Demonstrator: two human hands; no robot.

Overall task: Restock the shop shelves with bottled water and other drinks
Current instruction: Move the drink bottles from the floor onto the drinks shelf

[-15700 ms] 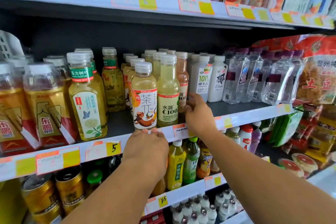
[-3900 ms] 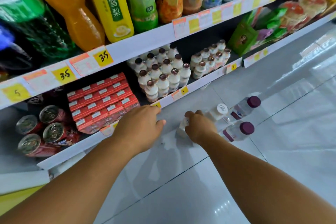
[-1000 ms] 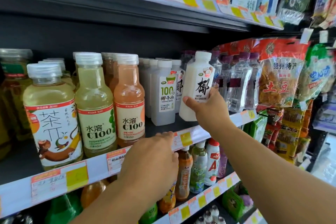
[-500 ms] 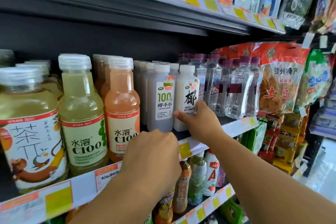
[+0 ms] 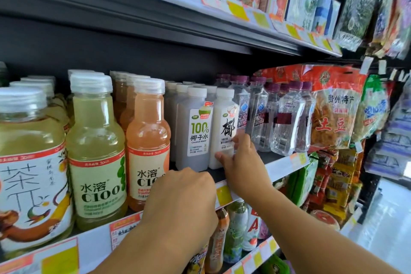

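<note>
A white coconut milk bottle (image 5: 225, 122) stands upright on the middle shelf (image 5: 284, 163), right of a grey coconut water bottle (image 5: 194, 129). My right hand (image 5: 241, 162) grips the white bottle's lower part, thumb in front and fingers at its right side. Clear soda water bottles (image 5: 287, 118) with purple caps stand just to its right. My left hand (image 5: 180, 202) rests on the shelf's front edge with fingers curled down over the price rail, holding no bottle. An orange C100 bottle (image 5: 148, 140) and a yellow-green C100 bottle (image 5: 95, 147) stand behind that hand.
A large tea bottle (image 5: 29, 173) fills the far left. Red snack bags (image 5: 335, 115) hang at the right. An upper shelf (image 5: 222, 6) with cartons overhangs the bottles. Lower shelves hold more drinks (image 5: 235, 236). The pale floor (image 5: 389, 229) shows at the bottom right.
My right hand brought the white coconut milk bottle from the floor and set it down on the middle shelf, pushing it back beside the coconut water. My left hand stayed on the shelf edge.
</note>
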